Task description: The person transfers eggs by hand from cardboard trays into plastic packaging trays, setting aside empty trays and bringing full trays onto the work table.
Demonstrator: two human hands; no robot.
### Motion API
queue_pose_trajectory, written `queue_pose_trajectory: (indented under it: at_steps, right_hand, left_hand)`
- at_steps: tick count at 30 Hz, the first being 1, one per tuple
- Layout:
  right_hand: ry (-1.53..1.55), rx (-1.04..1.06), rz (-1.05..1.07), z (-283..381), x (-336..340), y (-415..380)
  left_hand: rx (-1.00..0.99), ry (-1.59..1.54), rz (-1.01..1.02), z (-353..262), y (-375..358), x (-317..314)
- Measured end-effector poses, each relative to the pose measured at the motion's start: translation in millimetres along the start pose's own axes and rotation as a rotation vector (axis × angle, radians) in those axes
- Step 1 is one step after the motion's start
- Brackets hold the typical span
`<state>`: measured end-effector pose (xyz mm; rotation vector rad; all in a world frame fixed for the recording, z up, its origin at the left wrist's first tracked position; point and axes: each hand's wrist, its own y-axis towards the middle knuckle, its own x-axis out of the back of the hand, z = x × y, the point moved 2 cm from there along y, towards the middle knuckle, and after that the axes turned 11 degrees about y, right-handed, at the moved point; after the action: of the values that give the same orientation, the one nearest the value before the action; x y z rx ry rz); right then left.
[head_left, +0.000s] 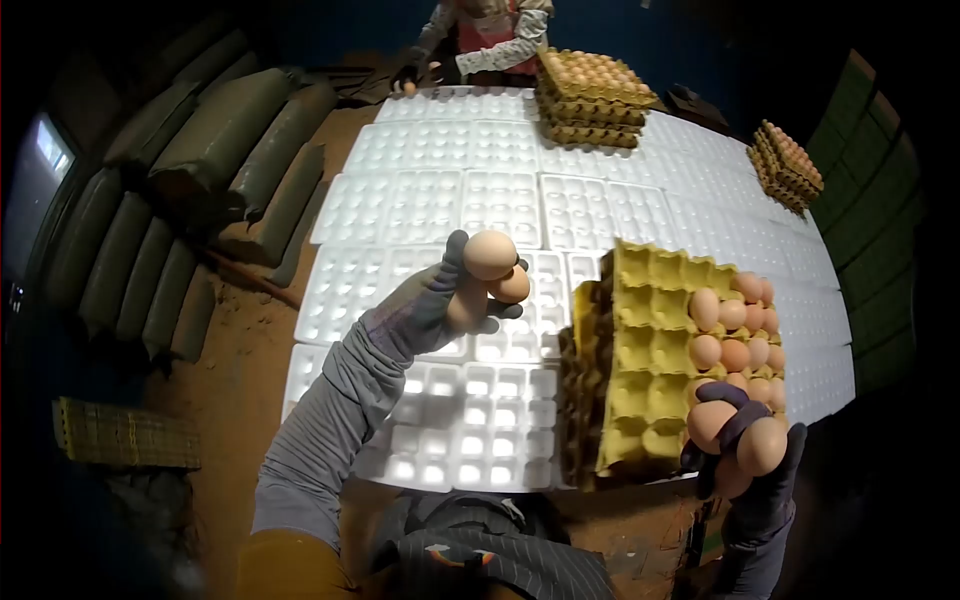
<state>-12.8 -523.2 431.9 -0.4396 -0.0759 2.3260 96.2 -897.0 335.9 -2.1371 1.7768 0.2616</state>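
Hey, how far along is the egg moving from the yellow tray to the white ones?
Done: about half the top yellow tray is emptied. In hand: the left hand holds eggs above the white trays; the right hand grips several more. Left: every visible white tray cell looks empty, eggs remain on the yellow tray's right side, and more stacks wait beyond.

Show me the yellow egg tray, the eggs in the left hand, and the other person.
yellow egg tray [650,390], head view, empty cups
eggs in the left hand [490,256], head view, top egg
other person [495,40], head view, torso
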Motion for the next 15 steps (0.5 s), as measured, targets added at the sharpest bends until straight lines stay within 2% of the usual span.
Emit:
queue_pose_trajectory:
  at_steps: [3, 5, 7, 9, 10, 11, 12, 13, 15]
  right_hand:
    - [-0.129, -0.119, 0.217, -60, -87, 13]
    - [-0.276, -0.165, 0.374, -114, -154, 37]
    - [-0.501, -0.080, 0.501, -191, -199, 63]
    - [-0.643, -0.077, 0.480, -250, -251, 82]
    - [-0.758, -0.061, 0.452, -268, -278, 91]
    - [-0.872, -0.041, 0.425, -286, -300, 99]
    - [-1.007, 0.151, 0.449, -308, -313, 107]
    - [-1.137, 0.350, 0.471, -329, -324, 115]
    - [-1.343, 0.345, 0.485, -358, -340, 131]
  left_hand:
    - [0.136, 0.130, -0.249, 34, -113, 89]
    - [0.166, 0.319, -0.505, 58, -192, 150]
    - [0.208, 0.256, -0.730, 92, -260, 209]
    - [0.249, 0.466, -0.801, 115, -308, 246]
    - [0.259, 0.447, -0.799, 129, -319, 252]
    - [0.169, 0.879, -0.862, 136, -325, 253]
    - [0.064, 1.316, -0.897, 139, -327, 253]
    - [0.066, 1.305, -0.892, 142, -323, 255]
    - [0.188, 1.576, -0.811, 153, -306, 254]
